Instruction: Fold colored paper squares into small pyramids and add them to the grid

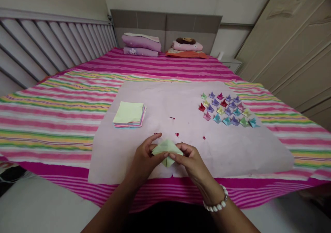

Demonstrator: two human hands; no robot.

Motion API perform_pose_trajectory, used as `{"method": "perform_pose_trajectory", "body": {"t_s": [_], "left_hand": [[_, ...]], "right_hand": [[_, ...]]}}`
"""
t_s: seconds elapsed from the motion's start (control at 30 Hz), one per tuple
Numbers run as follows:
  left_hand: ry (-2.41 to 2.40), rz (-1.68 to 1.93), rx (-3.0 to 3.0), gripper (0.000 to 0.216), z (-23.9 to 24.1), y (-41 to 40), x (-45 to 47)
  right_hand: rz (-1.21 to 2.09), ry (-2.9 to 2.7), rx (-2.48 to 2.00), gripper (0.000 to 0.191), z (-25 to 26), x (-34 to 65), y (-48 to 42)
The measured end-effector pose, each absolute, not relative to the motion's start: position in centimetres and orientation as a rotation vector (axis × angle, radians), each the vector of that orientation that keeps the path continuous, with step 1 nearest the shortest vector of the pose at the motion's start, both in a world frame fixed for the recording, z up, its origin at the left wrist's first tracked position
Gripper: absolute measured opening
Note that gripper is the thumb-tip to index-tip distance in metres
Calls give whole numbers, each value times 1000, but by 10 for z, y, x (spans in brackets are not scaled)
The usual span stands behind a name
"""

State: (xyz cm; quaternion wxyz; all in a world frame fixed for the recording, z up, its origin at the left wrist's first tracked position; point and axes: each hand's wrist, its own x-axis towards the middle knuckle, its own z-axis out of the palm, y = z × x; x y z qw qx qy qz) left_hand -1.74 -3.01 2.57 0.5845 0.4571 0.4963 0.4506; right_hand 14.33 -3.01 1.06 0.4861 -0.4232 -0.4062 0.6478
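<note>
A pale green piece of folded paper (167,146) is held up between my two hands, near the front edge of a large light sheet (160,98). Its shape is roughly a diamond with a crease down the lower part. My left hand (146,155) pinches its left side, thumb in front and index finger raised. On the other side, my right hand (190,157) grips the paper with thumb in front and fingers curled behind. Both thumbs meet near the middle of the paper. The fingers behind it are partly hidden.
To the left lies a stack of square coloured paper (129,113), pale yellow-green on top. Several small folded paper boats (223,103) stand in rows at the right. Small dark red scraps (177,134) dot the sheet. Folded bedding (141,45) lies by the headboard.
</note>
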Motion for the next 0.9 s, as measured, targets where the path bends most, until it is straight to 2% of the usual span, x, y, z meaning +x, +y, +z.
{"method": "perform_pose_trajectory", "body": {"t_s": [0.27,0.57,0.7,0.83,0.9], "left_hand": [[1219,1061,1066,80,27,-29,-21],[1095,1035,1060,78,32,-24,-27],[1003,1091,877,92,20,-26,-16],[922,1087,738,63,10,-29,-4],[945,1097,653,62,11,-29,-3]], "right_hand": [[1517,-1092,-1068,28,11,147,-28],[1435,-1063,-1137,31,8,152,-25],[1383,-951,-1133,30,2,148,-25],[1369,-897,-1070,28,0,144,-27],[1456,-940,-966,24,0,146,-28]]}}
